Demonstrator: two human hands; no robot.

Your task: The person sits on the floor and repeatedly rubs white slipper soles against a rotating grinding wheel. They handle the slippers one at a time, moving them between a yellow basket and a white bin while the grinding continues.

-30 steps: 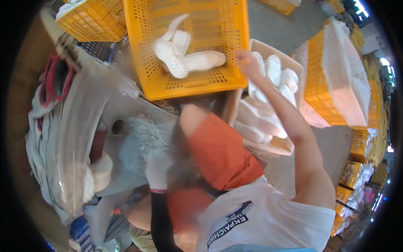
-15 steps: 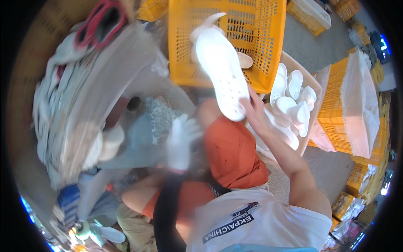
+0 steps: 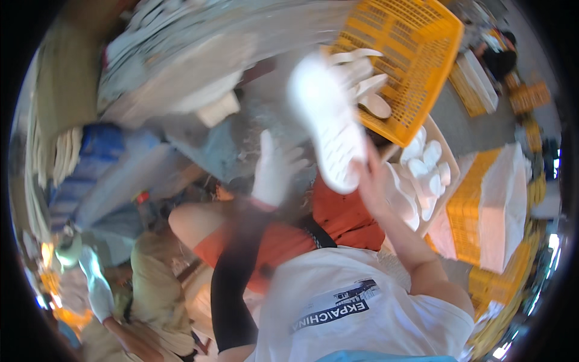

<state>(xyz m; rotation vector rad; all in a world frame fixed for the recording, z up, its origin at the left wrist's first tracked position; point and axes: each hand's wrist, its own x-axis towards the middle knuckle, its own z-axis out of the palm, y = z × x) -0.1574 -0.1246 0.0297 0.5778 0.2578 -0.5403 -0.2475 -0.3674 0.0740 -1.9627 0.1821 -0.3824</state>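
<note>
One white shoe piece (image 3: pixel 329 120) is up in the air, its near end pinched in the bare right hand (image 3: pixel 371 184), while several others lie unhandled in the yellow crate (image 3: pixel 425 63) and the pale bin (image 3: pixel 443 139). The gloved left hand (image 3: pixel 274 175) hangs just beside it, fingers spread, gripping nothing. Half a second ago the piece showed against the crate; now it sits mostly left of it, the view having turned.

The yellow basket (image 3: pixel 431 72) is cut off at the top. Left of the basket, the white sole (image 3: pixel 332 123) is blurry, and so is the left hand (image 3: pixel 273 172). Below the basket, the right arm (image 3: pixel 404 238) hides part of the pale bin (image 3: pixel 442 200).
</note>
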